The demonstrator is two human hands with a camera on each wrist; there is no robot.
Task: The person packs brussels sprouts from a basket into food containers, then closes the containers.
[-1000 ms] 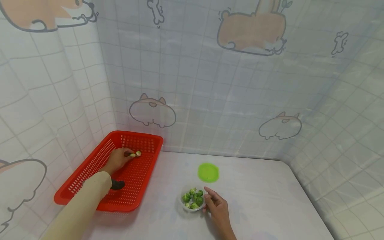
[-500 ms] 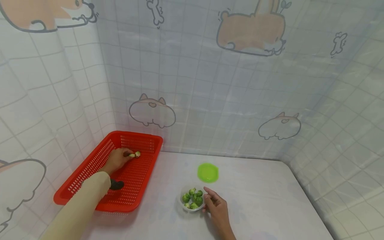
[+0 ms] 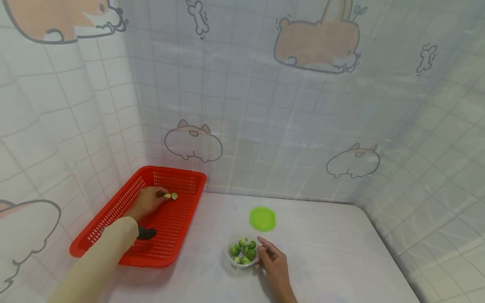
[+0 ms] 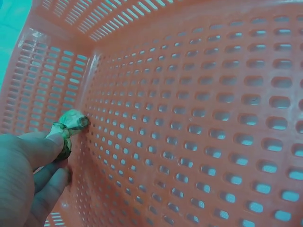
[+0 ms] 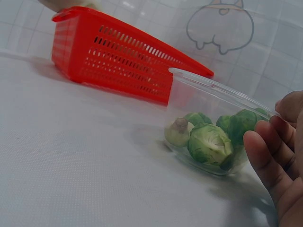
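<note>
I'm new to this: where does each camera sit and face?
Head: on the head, facing forward and down at the table; left hand, right hand, left sleeve show.
Left wrist: on that wrist, facing into the red basket; left fingers pinching a sprout show.
Right wrist: likewise, facing the clear bowl; right fingers show.
Head and right wrist share basket and bowl.

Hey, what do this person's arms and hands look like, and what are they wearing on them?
The left arm wears a plain, cream-coloured sleeve that stops short of the left hand. On the right, the forearm is bare as far as the head view shows. Neither the left nor the right hand wears a glove.
</note>
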